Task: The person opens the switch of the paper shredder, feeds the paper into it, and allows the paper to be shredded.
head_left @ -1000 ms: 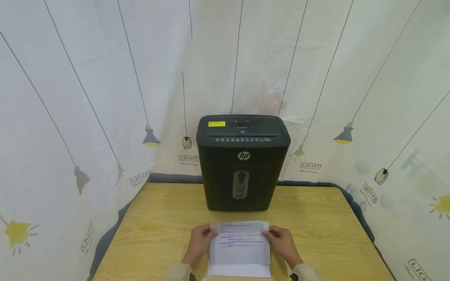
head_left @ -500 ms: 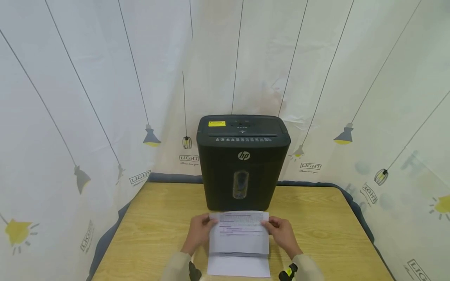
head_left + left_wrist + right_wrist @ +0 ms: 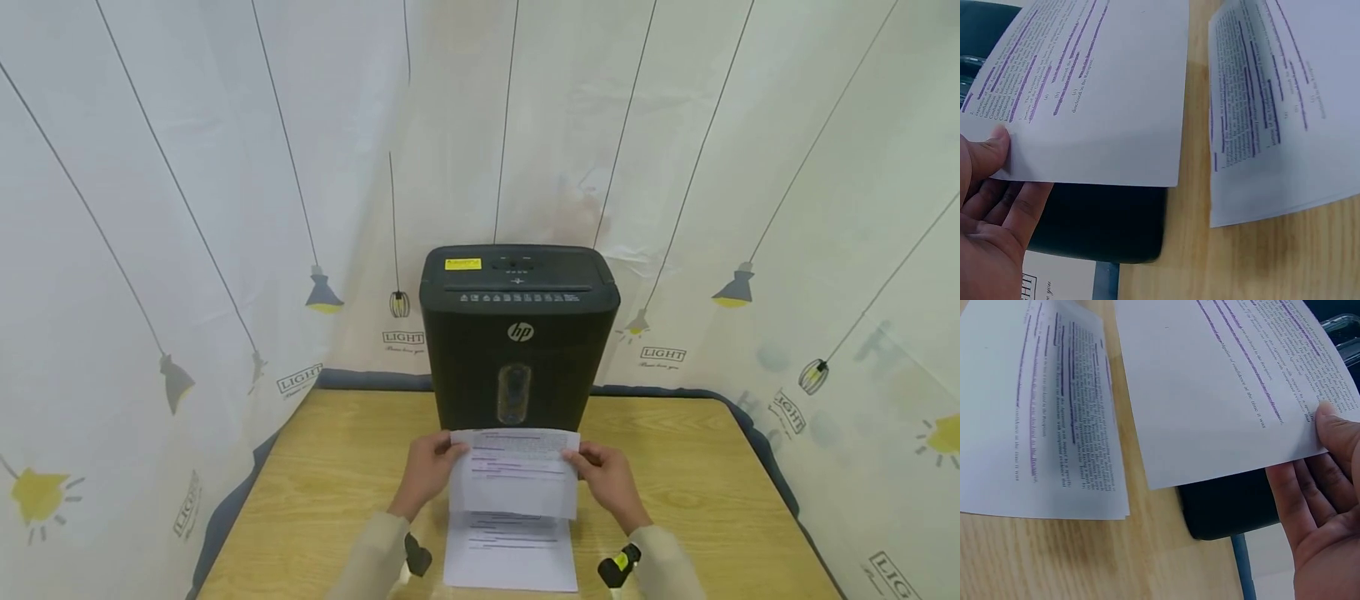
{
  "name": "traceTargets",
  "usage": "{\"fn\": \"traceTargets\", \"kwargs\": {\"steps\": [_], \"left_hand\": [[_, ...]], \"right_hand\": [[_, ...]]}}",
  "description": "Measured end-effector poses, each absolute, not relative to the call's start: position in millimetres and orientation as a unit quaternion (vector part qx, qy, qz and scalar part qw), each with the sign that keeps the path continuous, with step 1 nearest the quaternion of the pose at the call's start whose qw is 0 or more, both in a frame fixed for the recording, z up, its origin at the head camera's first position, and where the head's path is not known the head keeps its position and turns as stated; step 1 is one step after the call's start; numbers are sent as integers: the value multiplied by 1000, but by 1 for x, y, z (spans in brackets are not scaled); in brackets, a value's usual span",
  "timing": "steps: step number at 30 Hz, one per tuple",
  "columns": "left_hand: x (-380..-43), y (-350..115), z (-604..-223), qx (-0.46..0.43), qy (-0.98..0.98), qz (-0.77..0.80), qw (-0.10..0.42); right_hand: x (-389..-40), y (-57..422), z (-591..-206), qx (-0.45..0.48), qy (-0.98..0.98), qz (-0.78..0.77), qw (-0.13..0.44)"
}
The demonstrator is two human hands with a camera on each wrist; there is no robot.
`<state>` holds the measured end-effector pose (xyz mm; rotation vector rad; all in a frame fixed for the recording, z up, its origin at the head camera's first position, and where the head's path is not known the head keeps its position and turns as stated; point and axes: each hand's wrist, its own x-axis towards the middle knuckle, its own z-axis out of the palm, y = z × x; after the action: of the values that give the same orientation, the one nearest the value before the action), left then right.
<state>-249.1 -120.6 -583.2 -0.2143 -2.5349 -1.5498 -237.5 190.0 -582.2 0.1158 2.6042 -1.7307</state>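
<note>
A printed sheet of paper point(image 3: 513, 487) with purple underlining is lifted between my hands, its top edge overlapping the shredder's base in the head view. My left hand point(image 3: 429, 471) pinches its upper left edge, thumb on the printed face and fingers behind, as the left wrist view shows. On the opposite edge my right hand point(image 3: 611, 479) pinches the sheet the same way. Below it on the table lies a paper stack point(image 3: 510, 567), printed and underlined alike, partly covered by the raised sheet. Beyond the paper stands a black HP paper shredder point(image 3: 517, 350) with a slot along its top.
The light wood table point(image 3: 337, 467) holds the shredder at its back middle. A pale printed curtain point(image 3: 337, 208) with lamp drawings surrounds the table on the back and both sides. Dark wrist devices point(image 3: 618, 567) sit at both cuffs.
Both hands have moved forward and up toward the shredder with the sheet. The sheet has come away from the stack, whose printed lines now show beneath it.
</note>
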Motion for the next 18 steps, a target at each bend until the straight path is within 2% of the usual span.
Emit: {"fn": "traceTargets", "kwargs": {"steps": [18], "left_hand": [[-260,-118,-547,-91,-837,-528,109]], "right_hand": [[-248,196,-542,4,830,-558,-19]]}}
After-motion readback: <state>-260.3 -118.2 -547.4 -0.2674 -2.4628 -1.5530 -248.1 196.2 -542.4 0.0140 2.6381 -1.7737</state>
